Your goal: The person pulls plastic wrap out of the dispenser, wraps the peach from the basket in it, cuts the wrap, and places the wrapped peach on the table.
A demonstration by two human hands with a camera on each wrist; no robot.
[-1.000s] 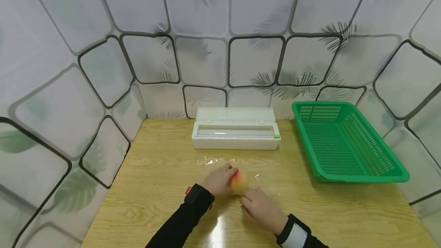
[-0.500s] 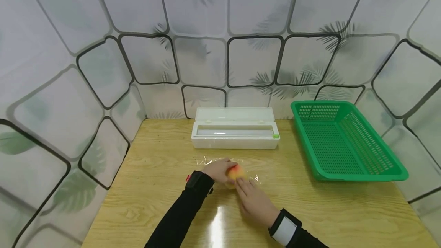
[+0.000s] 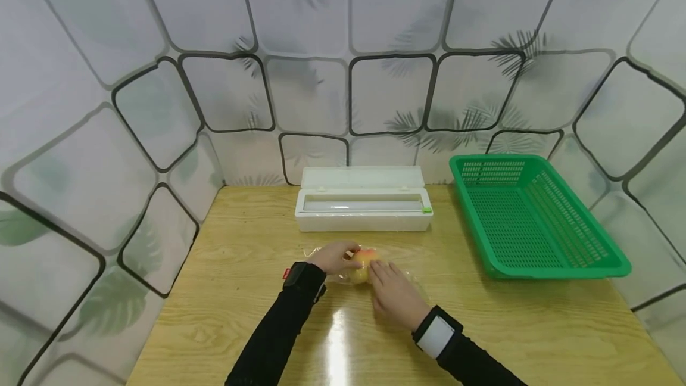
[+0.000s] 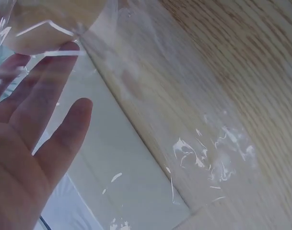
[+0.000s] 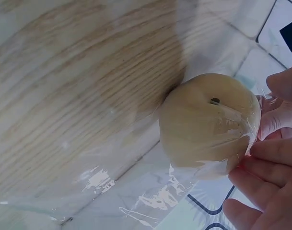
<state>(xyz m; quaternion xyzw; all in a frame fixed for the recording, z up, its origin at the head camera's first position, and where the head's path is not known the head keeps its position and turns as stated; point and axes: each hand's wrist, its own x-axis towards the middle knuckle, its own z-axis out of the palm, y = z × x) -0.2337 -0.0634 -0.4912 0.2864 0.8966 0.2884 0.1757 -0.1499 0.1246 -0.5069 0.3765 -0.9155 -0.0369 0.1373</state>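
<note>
A yellow and red peach [image 3: 364, 258] sits on the table under clear plastic film [image 5: 157, 196], whose loose edges spread out with crinkled highlights. My left hand [image 3: 333, 258] is at the peach's left side, and its fingertips touch it through the film. In the left wrist view its fingers [image 4: 59, 143] extend fairly straight, with film passing over them. From the right, my right hand [image 3: 398, 295] lays its straight fingers together against the wrapped fruit. The right wrist view shows film stretched tight over the peach, with a small dark spot on its skin.
Behind the hands stands a white film dispenser box [image 3: 364, 223] with its lid raised and a small green piece at the right end. A green plastic basket [image 3: 563, 273] stands at the right. Patterned sheets [image 3: 311, 94] wall in the wooden table [image 3: 236, 308].
My right hand moves up and its fingers straighten onto the peach. The left hand shifts slightly left and away from the fruit's top. Film now covers the peach.
</note>
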